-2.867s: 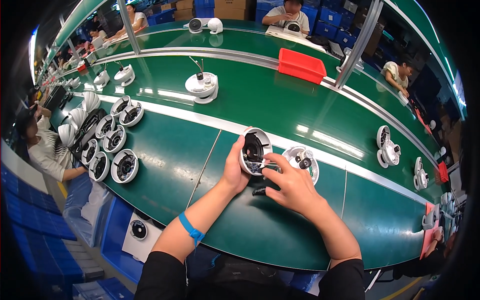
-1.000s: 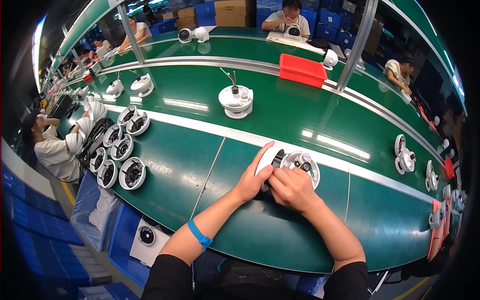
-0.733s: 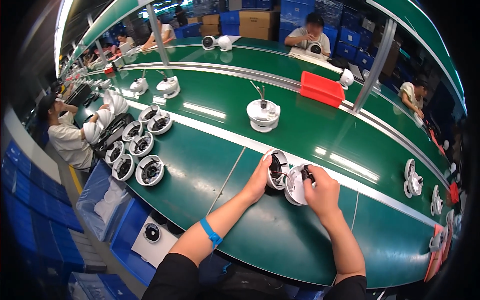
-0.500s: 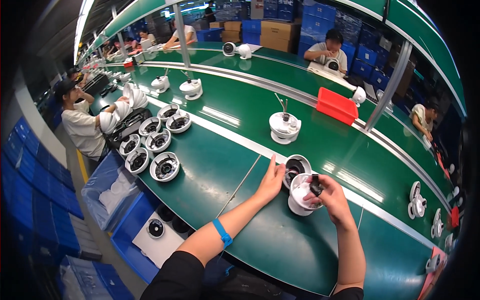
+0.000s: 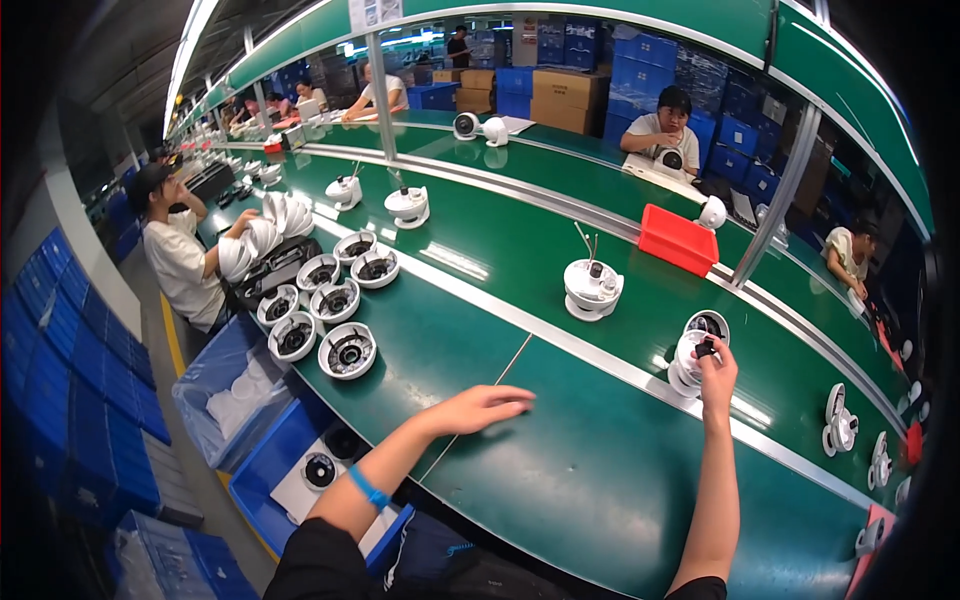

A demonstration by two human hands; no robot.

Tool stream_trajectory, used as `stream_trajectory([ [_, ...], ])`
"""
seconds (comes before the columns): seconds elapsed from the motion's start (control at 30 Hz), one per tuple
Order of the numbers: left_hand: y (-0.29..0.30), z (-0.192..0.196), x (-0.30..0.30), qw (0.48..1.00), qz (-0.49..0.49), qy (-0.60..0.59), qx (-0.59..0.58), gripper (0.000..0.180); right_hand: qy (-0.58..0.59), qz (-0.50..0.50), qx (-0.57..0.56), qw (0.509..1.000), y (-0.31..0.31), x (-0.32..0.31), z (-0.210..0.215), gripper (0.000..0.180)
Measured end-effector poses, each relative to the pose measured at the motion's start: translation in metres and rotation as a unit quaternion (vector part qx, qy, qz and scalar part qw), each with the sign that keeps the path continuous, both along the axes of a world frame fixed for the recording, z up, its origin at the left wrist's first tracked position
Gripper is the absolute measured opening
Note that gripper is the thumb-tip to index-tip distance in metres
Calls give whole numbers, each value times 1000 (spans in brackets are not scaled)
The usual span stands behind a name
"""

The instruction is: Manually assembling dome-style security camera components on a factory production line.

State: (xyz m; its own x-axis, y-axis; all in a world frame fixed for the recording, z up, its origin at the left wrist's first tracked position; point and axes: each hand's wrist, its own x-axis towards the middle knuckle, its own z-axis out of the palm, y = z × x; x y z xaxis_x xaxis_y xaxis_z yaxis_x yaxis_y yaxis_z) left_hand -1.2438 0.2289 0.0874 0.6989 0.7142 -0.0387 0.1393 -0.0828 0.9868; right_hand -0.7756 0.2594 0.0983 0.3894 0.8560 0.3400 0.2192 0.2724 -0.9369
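My right hand point(image 5: 717, 378) is closed at the small black part on top of a white camera housing point(image 5: 686, 372). That housing is at the bench's far metal strip, beside the conveyor belt, with its round, dark-centred shell point(image 5: 708, 323) tipped up behind it. My left hand point(image 5: 486, 408) hovers over the green bench point(image 5: 560, 470), fingers stretched out and holding nothing. To its left several white ring-shaped housings point(image 5: 347, 352) with black insides stand in a group. Another white housing with upright wires point(image 5: 593, 290) sits on the green belt point(image 5: 500, 235), away from both hands.
Blue bins point(image 5: 262, 480) stand below the bench's left edge, one holding a round black-and-white part. A co-worker point(image 5: 180, 245) is at the left beside stacked white shells. Across the belt are a red tray point(image 5: 678, 240), metal posts point(image 5: 780, 190) and another seated person point(image 5: 665, 135).
My right hand has carried the camera housing forward and right, from the bench to the belt's edge. My left hand has come away from it, back and to the left.
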Motion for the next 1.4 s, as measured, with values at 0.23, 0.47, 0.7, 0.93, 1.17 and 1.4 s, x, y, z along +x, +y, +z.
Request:
stream_trajectory([
  [0.23,-28,-7,-156,788,559,-238,103,29,-98,-55,90,990,22,45,-17,30],
  [0.47,-1,-59,-239,715,679,-11,166,67,-170,-108,111,973,44,-84,45,32],
  [0.7,9,-25,-267,726,672,14,142,69,161,170,-42,971,118,-204,75,72],
  [0.93,6,-32,-287,728,676,38,105,76,12,3,-20,1000,104,-213,59,36],
  [1.17,-20,-2,-225,763,626,89,134,45,-196,44,-47,979,-48,-162,113,27],
  [1.4,-56,44,-62,935,353,-47,-6,24,-410,146,-118,892,-167,-83,159,27],
])
